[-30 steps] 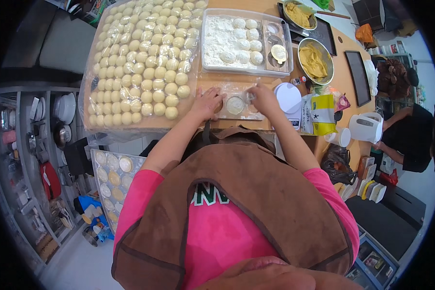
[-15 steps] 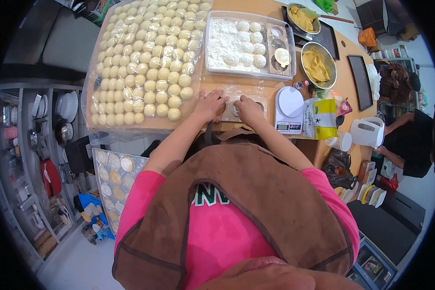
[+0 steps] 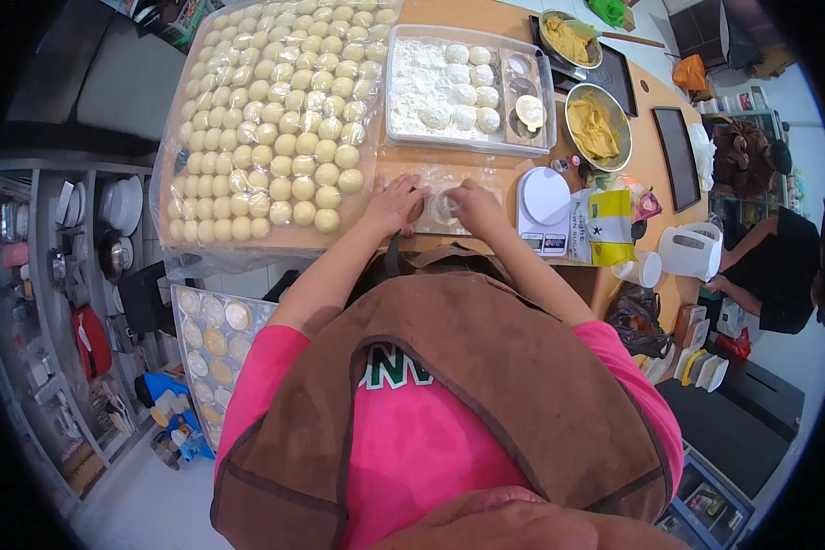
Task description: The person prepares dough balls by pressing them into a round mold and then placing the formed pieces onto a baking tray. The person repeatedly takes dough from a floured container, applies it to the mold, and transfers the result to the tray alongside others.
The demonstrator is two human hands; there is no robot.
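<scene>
Pale disc (image 3: 444,208) lies on the board (image 3: 431,225), just on the near side of the flour tub (image 3: 467,145). Left hand (image 3: 397,203) rests flattened; right hand (image 3: 475,207) curls at the disc, grip unclear.

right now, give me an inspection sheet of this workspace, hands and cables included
Surface: wooden table, floury in front of the person
Work things: pale dough balls under clear plastic; white-dusted balls beside loose flour in a clear container
Clutter: white scale, yellow-and-white bag, white jug
Hands: left hand palm down; right hand fingers down at a pale round piece; grips unclear
Cables: nothing seen
Surroundings: grey shelves at left, another person at right
</scene>
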